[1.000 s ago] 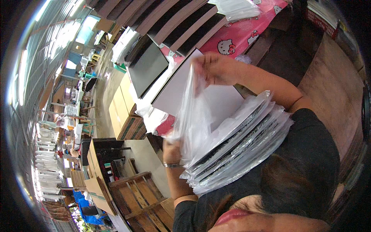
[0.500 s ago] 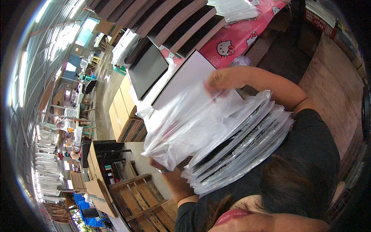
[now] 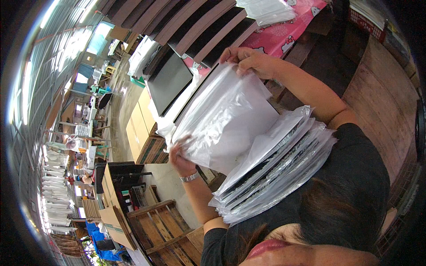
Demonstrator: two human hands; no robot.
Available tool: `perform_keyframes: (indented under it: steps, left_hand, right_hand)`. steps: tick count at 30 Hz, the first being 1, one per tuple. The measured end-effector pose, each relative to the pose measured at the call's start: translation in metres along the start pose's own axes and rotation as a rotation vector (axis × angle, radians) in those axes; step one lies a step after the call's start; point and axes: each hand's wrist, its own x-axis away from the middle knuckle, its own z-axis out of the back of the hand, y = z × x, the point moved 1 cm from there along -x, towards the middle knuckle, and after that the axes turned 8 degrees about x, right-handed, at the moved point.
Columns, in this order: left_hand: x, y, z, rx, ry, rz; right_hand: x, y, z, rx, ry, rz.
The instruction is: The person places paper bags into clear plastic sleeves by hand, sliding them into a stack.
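Observation:
A clear plastic bag lies stretched over a flat white panel with a dark edge, in front of my chest. My right hand pinches the bag at the panel's far corner, fingers closed. At the near left corner, my left hand, with a metal watch on the wrist, holds the bag's other side; its fingertips show partly through the film. Against my body rests a pile of dark panels in clear bags, fanned along their edges. Beyond the panel lies a plain black panel.
Rows of dark boards with brown edges stand across the far side, on a pink patterned cloth. More folded clear bags lie there. Cardboard boxes stand at left, with a wooden pallet nearer me.
My right hand has moved up and away to the panel's far corner, pulling the bag flat over it. My left hand has come up from under the film to the bag's left edge.

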Motion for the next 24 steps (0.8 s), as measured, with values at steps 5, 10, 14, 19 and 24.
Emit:
perform_keyframes:
  steps: [5,10,14,19,24]
  left_hand:
    - [-0.027,-0.029,-0.029,-0.524,0.342,-0.199]
    - [0.033,-0.017,-0.045,-0.821,0.254,-0.235]
    - [0.053,0.019,-0.033,-0.882,0.187,-0.095]
    - [0.032,0.01,-0.008,-0.509,0.088,0.561]
    - [0.047,-0.093,0.065,-0.452,-0.009,0.816]
  right_hand:
    - [0.003,0.028,-0.02,1.064,0.409,0.182]
    - [0.038,0.007,-0.032,1.123,0.451,0.372]
    - [0.055,-0.017,-0.018,0.386,0.095,-0.23]
    - [0.075,0.019,0.0,-0.034,0.002,-0.397]
    - [0.127,0.165,0.026,-0.422,-0.026,-0.772]
